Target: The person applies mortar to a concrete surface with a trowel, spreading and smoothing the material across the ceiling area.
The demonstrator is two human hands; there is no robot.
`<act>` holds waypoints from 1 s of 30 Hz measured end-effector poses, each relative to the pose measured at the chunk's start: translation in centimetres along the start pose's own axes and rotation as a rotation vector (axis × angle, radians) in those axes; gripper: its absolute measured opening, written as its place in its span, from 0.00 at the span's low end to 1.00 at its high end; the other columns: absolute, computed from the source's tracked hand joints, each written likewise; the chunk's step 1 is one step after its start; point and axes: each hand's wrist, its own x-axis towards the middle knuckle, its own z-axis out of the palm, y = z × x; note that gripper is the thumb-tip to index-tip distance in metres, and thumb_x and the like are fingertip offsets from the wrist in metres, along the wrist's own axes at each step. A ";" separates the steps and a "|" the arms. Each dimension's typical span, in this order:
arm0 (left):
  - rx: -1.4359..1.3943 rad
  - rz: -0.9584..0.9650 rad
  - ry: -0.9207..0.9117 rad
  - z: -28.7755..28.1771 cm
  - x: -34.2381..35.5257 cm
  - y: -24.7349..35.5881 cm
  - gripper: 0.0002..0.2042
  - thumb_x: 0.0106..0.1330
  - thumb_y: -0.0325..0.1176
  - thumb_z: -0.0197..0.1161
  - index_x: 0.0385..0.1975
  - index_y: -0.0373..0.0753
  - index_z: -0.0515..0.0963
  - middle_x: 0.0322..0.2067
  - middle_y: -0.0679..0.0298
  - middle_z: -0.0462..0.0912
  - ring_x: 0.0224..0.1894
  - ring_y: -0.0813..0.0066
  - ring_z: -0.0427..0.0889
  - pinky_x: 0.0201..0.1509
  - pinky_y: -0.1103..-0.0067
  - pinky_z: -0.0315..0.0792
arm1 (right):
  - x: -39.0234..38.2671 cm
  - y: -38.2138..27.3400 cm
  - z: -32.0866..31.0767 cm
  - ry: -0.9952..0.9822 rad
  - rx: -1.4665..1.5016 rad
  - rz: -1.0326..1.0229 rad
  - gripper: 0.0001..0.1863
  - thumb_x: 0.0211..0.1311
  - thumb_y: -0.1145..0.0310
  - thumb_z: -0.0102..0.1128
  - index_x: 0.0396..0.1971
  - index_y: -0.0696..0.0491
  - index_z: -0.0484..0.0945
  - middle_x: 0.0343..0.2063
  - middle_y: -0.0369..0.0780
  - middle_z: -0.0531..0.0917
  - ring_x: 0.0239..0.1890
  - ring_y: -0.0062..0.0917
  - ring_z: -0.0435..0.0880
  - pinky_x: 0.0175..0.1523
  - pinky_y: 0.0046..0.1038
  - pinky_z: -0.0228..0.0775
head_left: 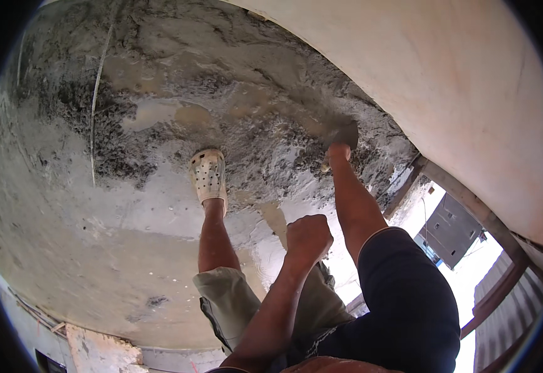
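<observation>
right hand [338, 151], grip clamped on a trowel [347, 133], blade at wet gray mortar [271, 146] on the floor [147, 255], left hand [309, 237], grip balled into a fist, perforated clog [208, 177] on left foot

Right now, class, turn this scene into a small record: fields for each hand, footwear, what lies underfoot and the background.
Left hand: closed in a fist, nothing visible in it
Right hand: gripping a trowel
Footwear: one pale clog with holes
Underfoot: wet-looking grey cement, rough near the trowel
Background: pale wall, upper right
</observation>
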 end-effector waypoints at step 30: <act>-0.271 0.029 0.044 -5.3 -1.9 -2.3 0.11 0.56 0.32 0.55 0.32 0.37 0.84 0.35 0.49 0.84 0.40 0.53 0.85 0.39 0.62 0.78 | -25.5 -42.8 -15.1 -0.252 0.591 -0.756 0.15 0.63 0.60 0.53 0.24 0.56 0.73 0.15 0.36 0.73 0.13 0.20 0.71 0.18 0.29 0.63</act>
